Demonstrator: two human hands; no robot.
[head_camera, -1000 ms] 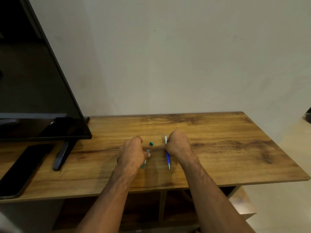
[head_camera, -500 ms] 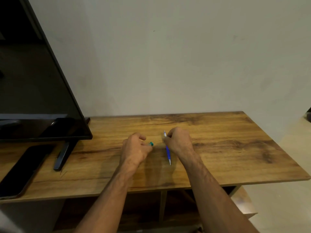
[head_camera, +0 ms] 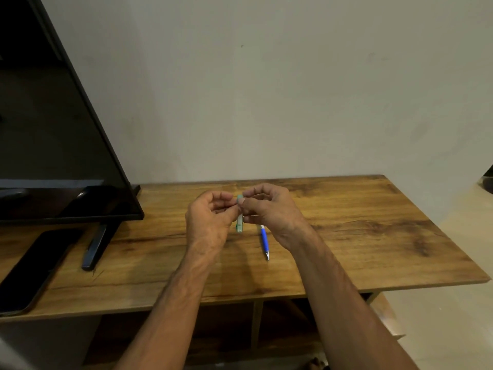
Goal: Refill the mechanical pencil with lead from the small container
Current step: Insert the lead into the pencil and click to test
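Note:
Both my hands are raised above the wooden table, close together. My left hand pinches a small pale green lead container that hangs upright between the hands. My right hand has its fingertips closed on the container's green top end. The blue and white mechanical pencil lies on the table just under my right hand, tip pointing toward me, and neither hand touches it.
A black TV screen on a dark stand foot fills the left side. A black phone lies flat near the table's front left edge. A pale wall rises behind the table.
Both hands lifted off the table and came together. My right hand let go of the pencil, which now lies on the table. The green container came up with my left hand.

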